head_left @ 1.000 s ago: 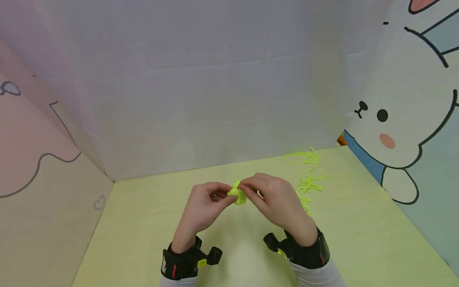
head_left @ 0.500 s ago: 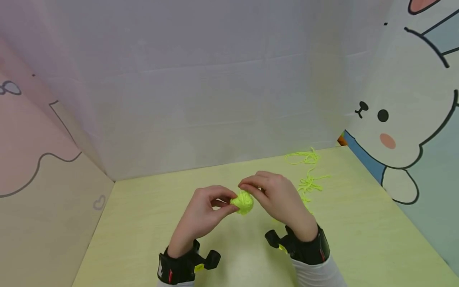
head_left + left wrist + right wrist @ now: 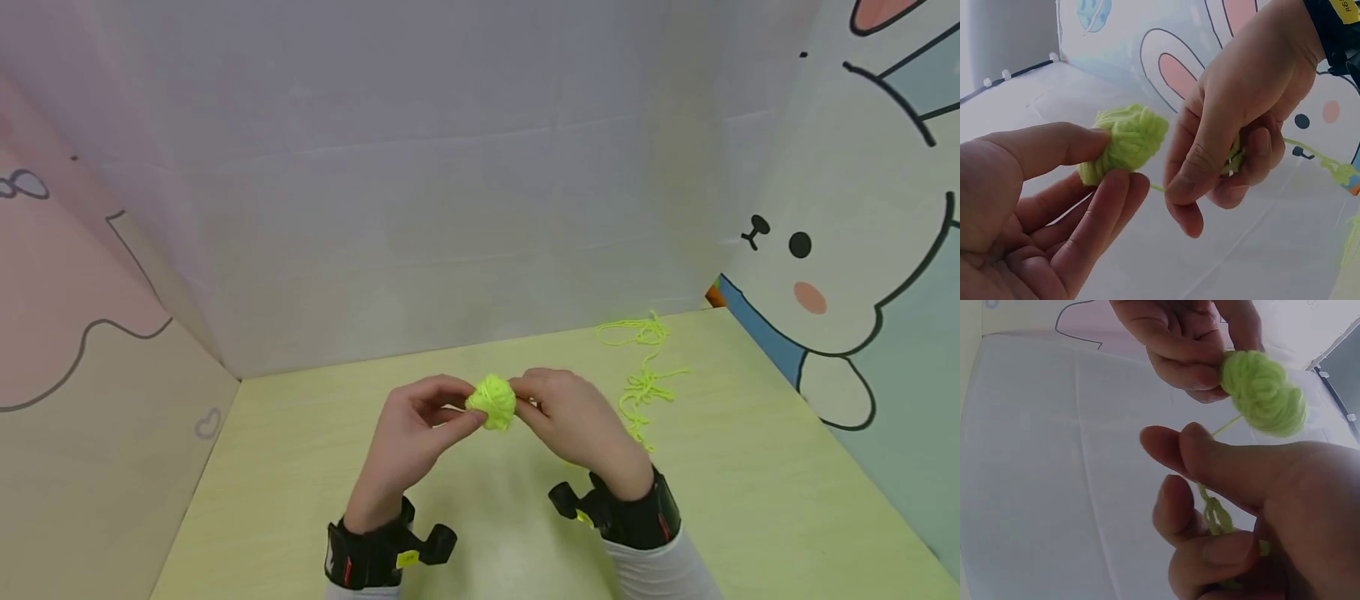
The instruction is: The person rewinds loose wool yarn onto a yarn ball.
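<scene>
Aloft, Yarn Ball Held Above Pale Table

A person's left hand grips the yellow-green ball over the middle of the table, its thumb on one side and two fingers on the other, parted only by the ball's width. Just beside it, the right hand has thumb and forefinger closed together on a thin strand that runs to the ball; the wrist views show a small gap between those fingertips and the ball. Its remaining fingers curl around a bunch of loose yarn. Half a second earlier, the right fingers were at the top of the ball; now they are at its right side, and the ball has shifted up and leftward in the head view. Tangled yarn lies on the table beyond the right hand, near a wall printed with a cartoon rabbit.
</scene>
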The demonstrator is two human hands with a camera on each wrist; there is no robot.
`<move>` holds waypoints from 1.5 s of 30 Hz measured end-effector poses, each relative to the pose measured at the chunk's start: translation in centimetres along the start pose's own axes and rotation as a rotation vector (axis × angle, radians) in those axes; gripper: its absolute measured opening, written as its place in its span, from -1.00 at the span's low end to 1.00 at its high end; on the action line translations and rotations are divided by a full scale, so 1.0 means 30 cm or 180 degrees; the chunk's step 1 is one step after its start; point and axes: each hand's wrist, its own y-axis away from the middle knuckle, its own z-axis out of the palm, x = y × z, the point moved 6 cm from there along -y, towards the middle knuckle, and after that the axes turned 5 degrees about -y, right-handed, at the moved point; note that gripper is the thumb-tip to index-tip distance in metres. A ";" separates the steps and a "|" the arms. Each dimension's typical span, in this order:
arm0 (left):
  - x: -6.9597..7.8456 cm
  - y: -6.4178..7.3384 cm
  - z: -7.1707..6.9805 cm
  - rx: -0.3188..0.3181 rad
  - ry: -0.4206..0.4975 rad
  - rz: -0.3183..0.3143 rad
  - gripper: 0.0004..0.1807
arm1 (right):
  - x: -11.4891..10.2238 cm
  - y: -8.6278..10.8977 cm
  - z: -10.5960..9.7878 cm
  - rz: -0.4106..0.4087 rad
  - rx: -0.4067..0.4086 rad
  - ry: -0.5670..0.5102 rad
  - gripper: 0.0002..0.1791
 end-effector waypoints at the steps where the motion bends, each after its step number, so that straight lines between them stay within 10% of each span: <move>1: -0.002 0.000 -0.008 0.0110 0.0023 -0.0053 -0.77 | -0.002 0.001 0.007 0.0013 -0.0070 0.0020 -0.94; 11: -0.037 -0.005 -0.063 0.0909 -0.0085 -0.0382 -0.77 | -0.033 0.022 0.030 -0.0055 -0.0456 -0.0188 -0.85; 20: -0.060 -0.007 -0.075 0.1067 -0.0282 -0.0475 -0.79 | -0.071 0.040 -0.014 -0.0288 -0.0220 -0.0160 -0.86; 45: -0.037 -0.011 0.011 -0.0058 -0.0635 -0.0560 -0.82 | -0.081 0.051 -0.109 -0.0764 0.0826 0.0073 -0.89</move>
